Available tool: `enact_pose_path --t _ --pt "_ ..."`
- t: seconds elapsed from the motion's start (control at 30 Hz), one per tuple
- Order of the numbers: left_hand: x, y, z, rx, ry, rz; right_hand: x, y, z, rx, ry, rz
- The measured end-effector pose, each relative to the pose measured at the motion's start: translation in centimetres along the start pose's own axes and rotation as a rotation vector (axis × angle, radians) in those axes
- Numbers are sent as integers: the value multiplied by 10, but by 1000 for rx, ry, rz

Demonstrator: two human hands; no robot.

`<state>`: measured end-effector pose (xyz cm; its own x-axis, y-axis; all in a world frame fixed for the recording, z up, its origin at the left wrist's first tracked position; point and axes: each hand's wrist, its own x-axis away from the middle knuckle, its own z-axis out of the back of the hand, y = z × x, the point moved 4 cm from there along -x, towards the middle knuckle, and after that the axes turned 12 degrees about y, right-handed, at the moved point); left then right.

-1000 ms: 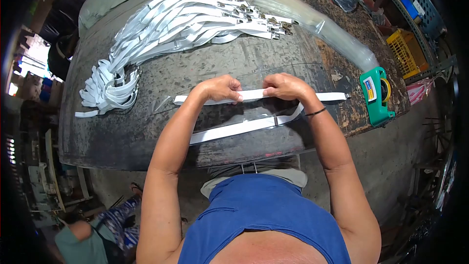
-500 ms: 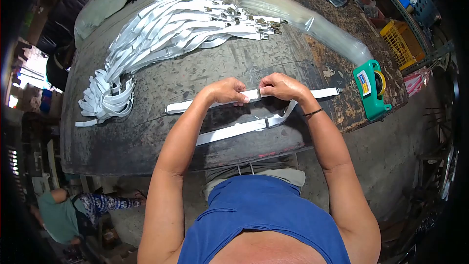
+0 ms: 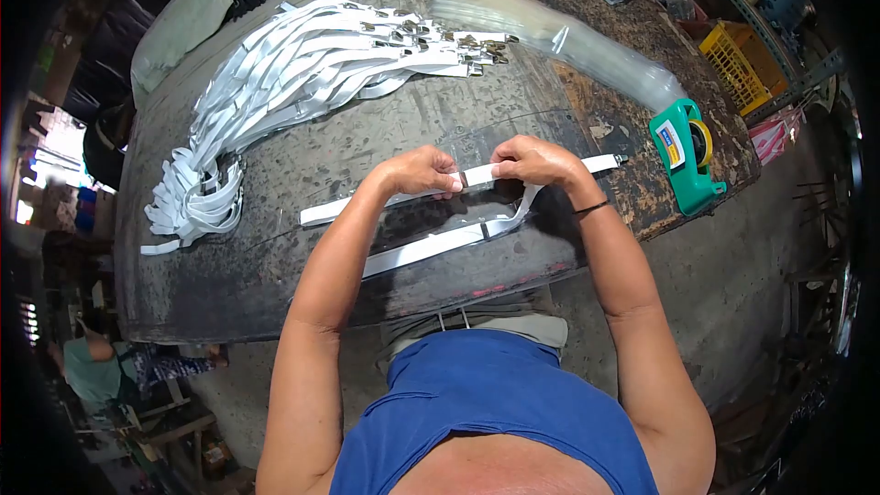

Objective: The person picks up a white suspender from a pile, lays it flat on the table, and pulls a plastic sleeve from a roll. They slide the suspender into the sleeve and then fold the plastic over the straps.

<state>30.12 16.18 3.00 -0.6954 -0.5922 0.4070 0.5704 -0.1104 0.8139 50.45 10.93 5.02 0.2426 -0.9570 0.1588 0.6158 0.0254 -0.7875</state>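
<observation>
A white suspender strap (image 3: 479,174) lies stretched across the dark tabletop, held in both hands. My left hand (image 3: 422,170) pinches it between thumb and fingers beside a small dark metal slider (image 3: 464,180). A short way along to the right, my right hand (image 3: 539,163) pinches the same strap. Its right end carries a metal clip (image 3: 622,159). Nearer my body runs another white length (image 3: 426,247) with its own slider (image 3: 485,231); it curves up toward my right hand, and whether it joins the held strap is hidden there.
A big heap of white straps (image 3: 284,69) with metal clips fills the far left. Clear plastic sleeves (image 3: 587,44) lie at the far right, near a green tape dispenser (image 3: 683,160) at the table's edge. Beyond stands a yellow crate (image 3: 733,64). A person (image 3: 96,371) is at lower left.
The slider now sits beside my left fingers, farther from my right hand. Both hands keep their pinch. The whole view has shifted slightly, and the person at lower left has moved leftward.
</observation>
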Motion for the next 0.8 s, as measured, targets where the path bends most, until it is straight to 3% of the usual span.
enact_pose_path --t 0.13,0.53,0.67,0.8 --pt "-4 5 -6 14 -16 11 2 4 0 -81 10 -3" --pt "-10 17 -12 -114 16 21 14 10 14 82 -12 26" --pt "-17 17 -18 -16 -26 29 12 9 5 155 119 36" --pt "-15 21 -15 -59 -43 35 12 13 6 57 41 39"
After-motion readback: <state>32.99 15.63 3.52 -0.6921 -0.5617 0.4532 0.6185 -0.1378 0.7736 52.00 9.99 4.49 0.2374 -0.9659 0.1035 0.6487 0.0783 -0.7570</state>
